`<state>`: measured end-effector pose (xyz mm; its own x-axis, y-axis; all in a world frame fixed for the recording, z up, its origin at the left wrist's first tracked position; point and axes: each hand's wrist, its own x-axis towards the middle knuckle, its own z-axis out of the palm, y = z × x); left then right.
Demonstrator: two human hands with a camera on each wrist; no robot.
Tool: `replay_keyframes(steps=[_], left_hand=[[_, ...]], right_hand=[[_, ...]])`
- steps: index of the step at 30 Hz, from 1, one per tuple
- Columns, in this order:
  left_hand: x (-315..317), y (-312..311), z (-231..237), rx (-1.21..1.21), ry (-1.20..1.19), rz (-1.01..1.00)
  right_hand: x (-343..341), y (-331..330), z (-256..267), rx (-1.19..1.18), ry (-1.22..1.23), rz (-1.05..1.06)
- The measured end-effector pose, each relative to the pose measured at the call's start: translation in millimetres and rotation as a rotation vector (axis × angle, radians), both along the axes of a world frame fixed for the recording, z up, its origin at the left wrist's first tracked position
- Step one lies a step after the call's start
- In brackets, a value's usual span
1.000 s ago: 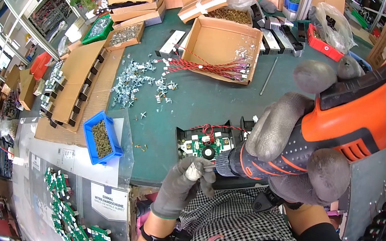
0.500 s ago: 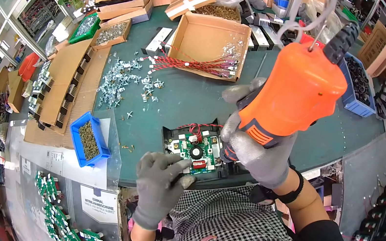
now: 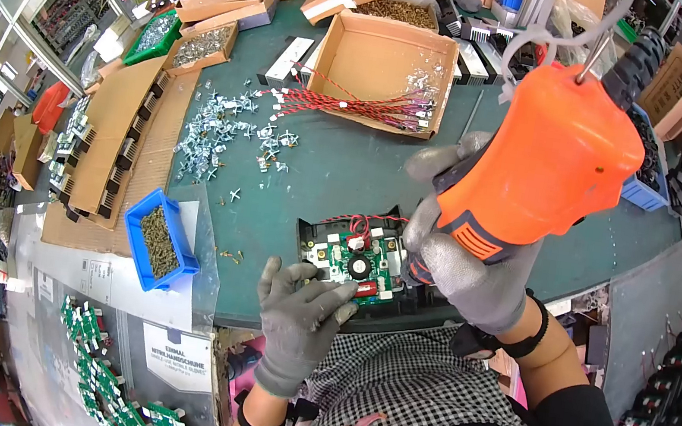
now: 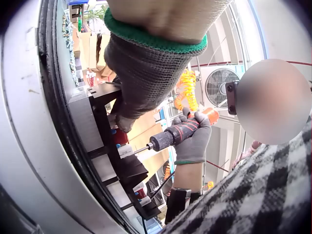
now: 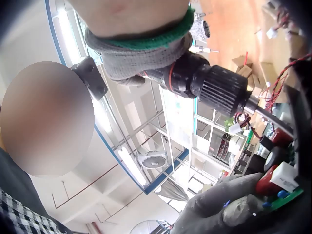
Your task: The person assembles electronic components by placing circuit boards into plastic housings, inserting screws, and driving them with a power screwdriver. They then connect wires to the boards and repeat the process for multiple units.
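Note:
The gloved right hand (image 3: 481, 272) grips an orange and black power screwdriver (image 3: 539, 167); in the left wrist view its black chuck (image 4: 162, 141) and thin bit point at the black housing (image 4: 105, 122). A green circuit board (image 3: 343, 259) with a black ring part and a red component (image 3: 367, 288) lies in the black housing at the bench's front edge. The gloved left hand (image 3: 297, 320) is at the board's near left corner, fingers spread and loosely bent, fingertips by the red component. In the right wrist view the left hand (image 5: 219, 204) is beside the board's parts.
A blue bin of screws (image 3: 158, 244) stands left, with small metal pieces (image 3: 216, 139) scattered beyond it. A cardboard tray (image 3: 389, 54) with red wires (image 3: 347, 107) is farther back. Green boards (image 3: 104, 380) lie at lower left, and a blue crate (image 3: 642, 193) at right.
The right hand has swung the screwdriver more upright, uncovering more of the board. The left hand's fingers, pinched together near the chuck a second ago, are now spread at the board's left corner.

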<state>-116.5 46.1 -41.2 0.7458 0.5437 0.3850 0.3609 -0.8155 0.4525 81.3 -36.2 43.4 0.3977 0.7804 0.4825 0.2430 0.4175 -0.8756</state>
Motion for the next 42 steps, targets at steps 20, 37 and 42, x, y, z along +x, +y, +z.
replay_keyframes(steps=[20, 37, 42], left_hand=[[1.2, -3.5, -3.0, 0.001, -0.05, 0.04], [-28.6, 56.6, -14.7, 0.044, -0.068, 0.4], [-41.8, 74.9, -27.5, 0.163, 0.245, 0.616]], right_hand=[[-5.1, 7.6, -16.6, 0.046, -0.445, -0.121], [4.3, -6.6, 31.3, 0.193, 0.2, -0.15], [-2.8, -0.8, 30.7, 0.228, 0.258, -0.085]])
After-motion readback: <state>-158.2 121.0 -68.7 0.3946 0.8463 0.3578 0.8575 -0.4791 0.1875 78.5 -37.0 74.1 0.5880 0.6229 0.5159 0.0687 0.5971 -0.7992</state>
